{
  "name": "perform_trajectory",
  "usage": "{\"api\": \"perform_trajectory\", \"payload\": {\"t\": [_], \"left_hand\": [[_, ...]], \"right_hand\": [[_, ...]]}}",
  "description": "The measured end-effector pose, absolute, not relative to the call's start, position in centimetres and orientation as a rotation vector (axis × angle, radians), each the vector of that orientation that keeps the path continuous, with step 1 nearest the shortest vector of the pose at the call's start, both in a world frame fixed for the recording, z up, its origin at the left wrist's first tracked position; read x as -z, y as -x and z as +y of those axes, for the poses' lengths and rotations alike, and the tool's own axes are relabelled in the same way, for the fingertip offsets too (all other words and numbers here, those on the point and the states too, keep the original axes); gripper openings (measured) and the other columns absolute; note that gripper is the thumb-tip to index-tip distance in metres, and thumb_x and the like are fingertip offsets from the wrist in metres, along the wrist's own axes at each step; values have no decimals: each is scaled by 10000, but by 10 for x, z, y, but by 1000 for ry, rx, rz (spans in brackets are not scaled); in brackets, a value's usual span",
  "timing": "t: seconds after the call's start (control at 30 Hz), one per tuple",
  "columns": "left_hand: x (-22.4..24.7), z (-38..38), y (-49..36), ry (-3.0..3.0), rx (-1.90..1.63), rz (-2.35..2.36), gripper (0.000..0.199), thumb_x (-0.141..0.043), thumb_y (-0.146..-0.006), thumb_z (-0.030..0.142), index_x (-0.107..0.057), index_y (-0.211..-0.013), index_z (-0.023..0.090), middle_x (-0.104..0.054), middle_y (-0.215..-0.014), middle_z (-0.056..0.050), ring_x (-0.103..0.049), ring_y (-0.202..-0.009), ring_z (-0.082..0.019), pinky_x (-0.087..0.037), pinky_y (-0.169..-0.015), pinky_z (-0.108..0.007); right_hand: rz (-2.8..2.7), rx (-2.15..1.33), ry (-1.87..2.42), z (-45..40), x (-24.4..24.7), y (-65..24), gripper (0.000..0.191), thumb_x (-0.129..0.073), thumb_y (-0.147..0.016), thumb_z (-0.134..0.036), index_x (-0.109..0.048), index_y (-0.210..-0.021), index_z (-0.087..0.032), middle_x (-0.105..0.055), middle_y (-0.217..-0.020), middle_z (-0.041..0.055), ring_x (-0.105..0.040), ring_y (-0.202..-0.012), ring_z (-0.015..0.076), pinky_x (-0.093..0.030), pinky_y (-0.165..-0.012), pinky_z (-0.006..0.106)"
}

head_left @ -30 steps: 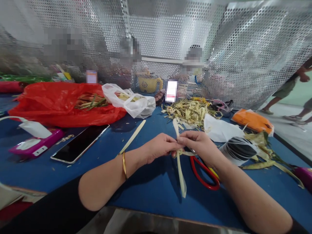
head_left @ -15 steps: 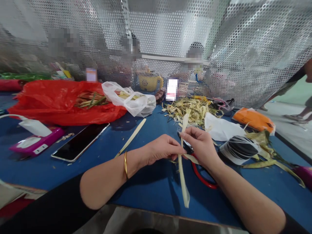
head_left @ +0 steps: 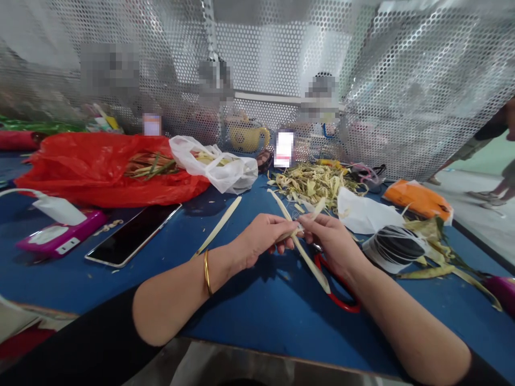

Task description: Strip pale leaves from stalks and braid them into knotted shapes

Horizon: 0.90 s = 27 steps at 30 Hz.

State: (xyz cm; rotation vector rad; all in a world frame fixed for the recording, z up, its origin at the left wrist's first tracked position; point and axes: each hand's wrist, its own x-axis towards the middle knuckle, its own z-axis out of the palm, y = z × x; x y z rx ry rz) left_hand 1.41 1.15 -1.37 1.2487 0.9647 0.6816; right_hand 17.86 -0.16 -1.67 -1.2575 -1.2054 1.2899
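Note:
Pale dry husk strips (head_left: 311,262) cross each other between my two hands above the blue table. My left hand (head_left: 267,236) pinches them from the left, thumb against the fingers. From the other side my right hand (head_left: 328,236) grips the strips close to the crossing, its fingertips nearly touching the left ones. One long strip slants from upper left to lower right. Beneath my right hand lie scissors with red handles (head_left: 340,300), their blades mostly hidden. A single loose strip (head_left: 220,222) rests on the table left of my hands.
Behind my hands is a heap of husk pieces (head_left: 314,182). A spool of thread (head_left: 392,249) and an orange packet (head_left: 420,198) lie right. On the left are a phone (head_left: 134,236), a purple power strip (head_left: 64,236) and a red bag (head_left: 92,166). Perforated metal panels (head_left: 277,53) stand behind.
The long strip has turned from nearly upright to a slant, its lower end swinging right over the scissors. My hands have drawn closer together at the crossing.

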Motion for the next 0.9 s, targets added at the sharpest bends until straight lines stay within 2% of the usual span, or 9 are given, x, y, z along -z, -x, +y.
{"api": "perform_trajectory", "payload": {"t": [0.13,0.27,0.37,0.6,0.67,0.77,0.83,0.9], "left_hand": [[15,9,-16,-1179,-619,944,411,-657,-737,539,-670,-709,130,-581,-561,9,-442,-435,-62,-256,-418,-209],[16,8,-16,-1187,-591,929,298,-674,-737,426,-685,-671,135,-524,-508,34,-390,-423,-49,-236,-416,-202],[16,8,-17,-1202,-613,939,240,-656,-747,358,-689,-671,133,-509,-483,36,-390,-418,-53,-250,-416,-202],[18,8,-18,-1173,-656,915,261,-689,-744,341,-616,-592,141,-534,-478,22,-418,-413,-58,-287,-424,-203],[17,9,-18,-1105,-684,924,272,-697,-751,346,-612,-599,137,-566,-513,9,-450,-430,-63,-315,-436,-201],[15,12,-16,-1033,-730,973,266,-684,-778,344,-633,-632,127,-618,-578,-12,-497,-458,-70,-375,-474,-205],[13,14,-15,-1021,-749,991,284,-664,-800,371,-650,-654,127,-641,-609,-23,-527,-477,-77,-403,-500,-211],[13,15,-13,-1009,-760,975,322,-652,-802,424,-660,-672,129,-668,-655,-42,-572,-523,-99,-433,-536,-227]], "right_hand": [[-1209,-1277,1182,-3,18,-175,351,-768,-670,-478,-604,-665,-168,-554,-531,-39,-465,-492,83,-369,-509,223],[-1292,-1251,1210,-5,16,-173,426,-664,-742,-580,-599,-652,-169,-506,-451,-45,-409,-408,77,-329,-438,221],[-1230,-1212,1232,-5,14,-172,484,-653,-719,-643,-595,-635,-170,-431,-431,-64,-399,-385,77,-300,-407,220],[-1175,-1092,1267,5,19,-177,503,-641,-710,-662,-571,-585,-180,-372,-404,-77,-364,-352,80,-289,-371,231],[-1208,-945,1301,9,17,-184,477,-615,-747,-642,-594,-640,-178,-444,-444,-57,-420,-392,96,-347,-405,238],[-1214,-504,1298,6,5,-194,331,-595,-828,-515,-623,-801,-186,-562,-606,-25,-532,-550,129,-442,-540,258],[-1302,-162,1210,-1,-6,-198,201,-572,-878,-388,-624,-846,-197,-598,-699,-3,-559,-650,147,-452,-628,281],[-1546,107,1054,-11,-12,-197,127,-562,-894,-274,-623,-810,-201,-624,-758,21,-573,-717,161,-441,-689,302]]}}
